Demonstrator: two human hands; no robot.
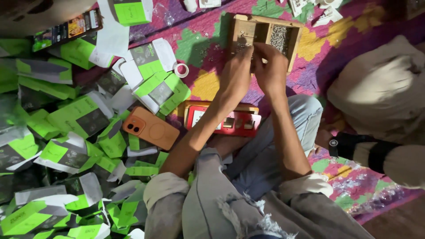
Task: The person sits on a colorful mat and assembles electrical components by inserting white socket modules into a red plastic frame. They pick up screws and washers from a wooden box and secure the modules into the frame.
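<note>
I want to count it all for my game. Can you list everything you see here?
wooden tray: one, brown, top centre, screws inside
small boxes: many, green and white, heaped at left
phone: one, orange, by the boxes
switch plate: one, red, by the knees
tape roll: one, white, on the mat
mat: one, multicoloured, underneath
cloth sack: one, beige, right
left hand: at the tray, grip unclear
right hand: at the tray, grip unclear

A: Where is there room to pass?

B: Only the bare mat (208, 84) at ten o'clock from the hands, round the tape roll (181, 70).

A: And the blocks?

B: The wooden tray (265, 27) at twelve, the red plate (239, 124) at six, the phone (151, 128) and heaped green boxes (66, 132) at eight, and a sack (380, 88) at three.
</note>
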